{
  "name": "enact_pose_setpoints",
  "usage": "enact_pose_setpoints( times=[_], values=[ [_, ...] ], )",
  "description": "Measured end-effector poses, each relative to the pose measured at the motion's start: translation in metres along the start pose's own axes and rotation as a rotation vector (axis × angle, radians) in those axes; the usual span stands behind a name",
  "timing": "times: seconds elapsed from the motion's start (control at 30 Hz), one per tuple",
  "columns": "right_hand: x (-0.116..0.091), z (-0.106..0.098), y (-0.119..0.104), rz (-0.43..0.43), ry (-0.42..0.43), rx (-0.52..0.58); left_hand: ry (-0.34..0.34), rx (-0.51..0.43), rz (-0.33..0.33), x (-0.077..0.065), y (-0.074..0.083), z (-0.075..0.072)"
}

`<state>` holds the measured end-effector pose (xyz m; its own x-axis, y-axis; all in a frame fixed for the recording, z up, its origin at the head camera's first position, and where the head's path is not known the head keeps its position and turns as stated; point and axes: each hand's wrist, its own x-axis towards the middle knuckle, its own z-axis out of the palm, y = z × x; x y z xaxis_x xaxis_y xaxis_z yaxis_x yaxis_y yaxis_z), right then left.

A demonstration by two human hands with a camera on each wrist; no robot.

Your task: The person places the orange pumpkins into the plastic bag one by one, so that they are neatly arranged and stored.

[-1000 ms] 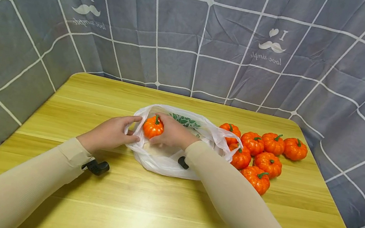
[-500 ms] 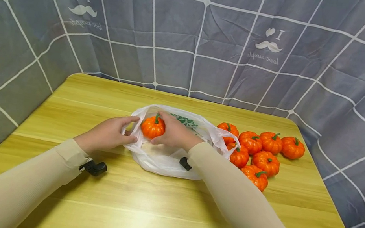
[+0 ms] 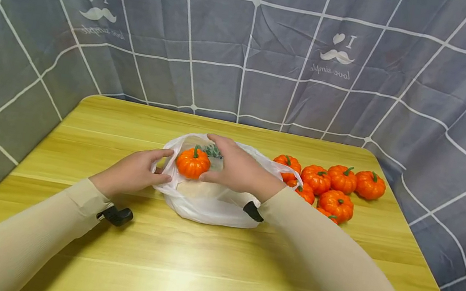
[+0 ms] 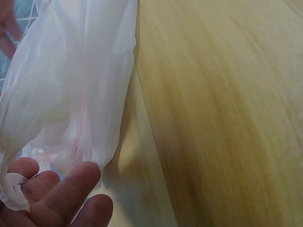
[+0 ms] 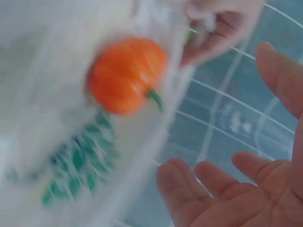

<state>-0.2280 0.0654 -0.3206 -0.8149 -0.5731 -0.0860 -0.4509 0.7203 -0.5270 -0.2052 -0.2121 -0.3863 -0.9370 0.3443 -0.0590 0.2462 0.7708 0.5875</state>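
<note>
A white plastic bag [image 3: 209, 208] with a green leaf print lies with its mouth spread on the table. Inside, near its left end, sits a small orange pumpkin [image 3: 192, 163] with a green stem. My left hand [image 3: 135, 170] grips the bag's left rim; the left wrist view has bag film caught among its curled fingers [image 4: 66, 194]. Just right of the pumpkin, over the bag, my right hand [image 3: 240, 167] has its fingers spread and holds nothing. The right wrist view shows a gap between that hand and the pumpkin [image 5: 128, 75].
Several more small pumpkins [image 3: 335, 206] cluster on the wooden table [image 3: 177, 269] right of the bag, whose right handle [image 3: 290, 172] lies against the nearest ones. A grey checked curtain [image 3: 227, 38] hangs around the table's back and sides.
My right hand has let go of the pumpkin and moved right and up from it. The pumpkin stays in the bag. My left hand still grips the bag's rim.
</note>
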Motion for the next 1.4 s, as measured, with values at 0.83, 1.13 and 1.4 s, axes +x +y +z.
enact_pose_setpoints(
  times=[0.83, 1.13, 1.4],
  values=[
    [-0.128, -0.141, 0.220, 0.469, 0.315, -0.021, -0.023, 0.043, -0.003, 0.000, -0.005, 0.001],
    [-0.170, -0.135, 0.287, 0.542, 0.238, -0.013, -0.006, 0.049, -0.009, -0.001, -0.008, 0.000],
    [-0.182, -0.124, 0.316, 0.564, 0.152, 0.028, 0.000, 0.074, -0.030, -0.005, -0.012, -0.004]
  ],
)
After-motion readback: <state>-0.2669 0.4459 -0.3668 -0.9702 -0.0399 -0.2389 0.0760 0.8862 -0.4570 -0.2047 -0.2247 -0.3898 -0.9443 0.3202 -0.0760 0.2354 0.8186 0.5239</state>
